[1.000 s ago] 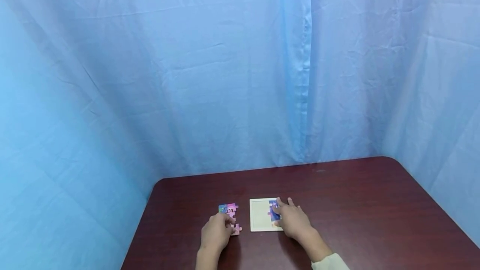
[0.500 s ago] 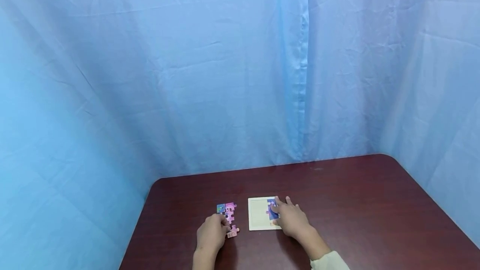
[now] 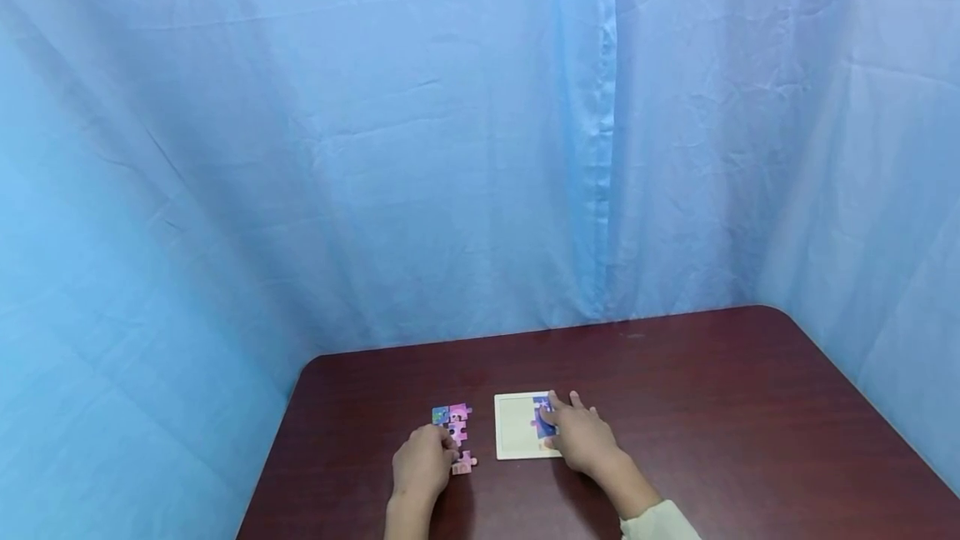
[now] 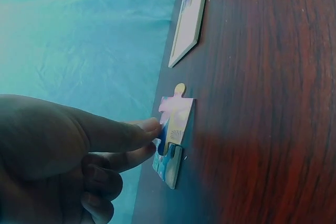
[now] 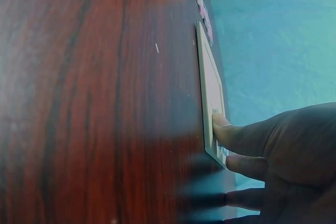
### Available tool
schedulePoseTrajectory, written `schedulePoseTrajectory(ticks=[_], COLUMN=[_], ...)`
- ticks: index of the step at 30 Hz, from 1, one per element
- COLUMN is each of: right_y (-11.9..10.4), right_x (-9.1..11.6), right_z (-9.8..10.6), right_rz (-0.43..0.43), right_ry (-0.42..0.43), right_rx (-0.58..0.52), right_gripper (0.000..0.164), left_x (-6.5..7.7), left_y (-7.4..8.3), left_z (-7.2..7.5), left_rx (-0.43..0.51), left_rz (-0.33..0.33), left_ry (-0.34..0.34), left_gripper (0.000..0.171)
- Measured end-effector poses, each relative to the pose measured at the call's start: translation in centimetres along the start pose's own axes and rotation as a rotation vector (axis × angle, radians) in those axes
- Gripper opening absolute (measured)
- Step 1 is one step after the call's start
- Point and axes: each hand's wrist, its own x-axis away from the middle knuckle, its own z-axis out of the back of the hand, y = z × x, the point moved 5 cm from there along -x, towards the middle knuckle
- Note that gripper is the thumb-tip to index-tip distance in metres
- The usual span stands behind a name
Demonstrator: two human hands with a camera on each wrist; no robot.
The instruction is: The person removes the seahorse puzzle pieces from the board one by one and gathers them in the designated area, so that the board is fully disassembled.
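Note:
My left hand (image 3: pixel 422 461) pinches a pink jigsaw puzzle piece (image 3: pixel 465 463) by its left side between thumb and fingertips. In the left wrist view this piece (image 4: pixel 177 116) partly overlaps another puzzle piece (image 4: pixel 170 167) close to the fingers. Just beyond the hand lie pink puzzle pieces (image 3: pixel 457 432) and a blue-green one (image 3: pixel 440 415). My right hand (image 3: pixel 587 437) rests with spread, fairly straight fingers on the right part of a cream puzzle tray (image 3: pixel 515 427). Purple-blue pieces (image 3: pixel 542 419) inside the tray show beside its thumb; the hand hides the rest.
The dark red-brown table (image 3: pixel 712 407) extends to both sides and behind the tray. Blue curtains (image 3: pixel 450 190) hang along its back edge and sides. The tray stands a short gap to the right of the loose pieces.
My left hand has shifted the pink piece slightly toward me, widening its gap from the other loose pieces; it tilted briefly, then straightened. My right hand stays on the tray.

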Motion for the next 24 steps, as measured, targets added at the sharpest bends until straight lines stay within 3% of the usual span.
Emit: schedulePoseTrajectory(ticks=[7,14,20,24], right_y=[-0.3,-0.3,0.0,0.0], right_x=[0.0,-0.1,-0.1,-0.2], right_z=[0.3,0.3,0.2,0.3], right_rz=[0.001,0.014,-0.003,-0.004], right_ry=[-0.003,-0.003,-0.001,0.005], right_rx=[0.006,0.002,-0.013,-0.022], right_gripper=[0.05,0.051,0.05,0.05], left_x=[-0.2,-0.2,-0.1,0.0], left_y=[-0.3,-0.3,0.6,1.5], left_z=[0.2,0.8,0.5,-0.4], left_rx=[0.004,0.002,0.035,0.088], left_rz=[0.017,0.036,-0.039,-0.129], left_ry=[-0.011,0.047,0.08,0.042], left_gripper=[0.02,0.008,0.005,0.004])
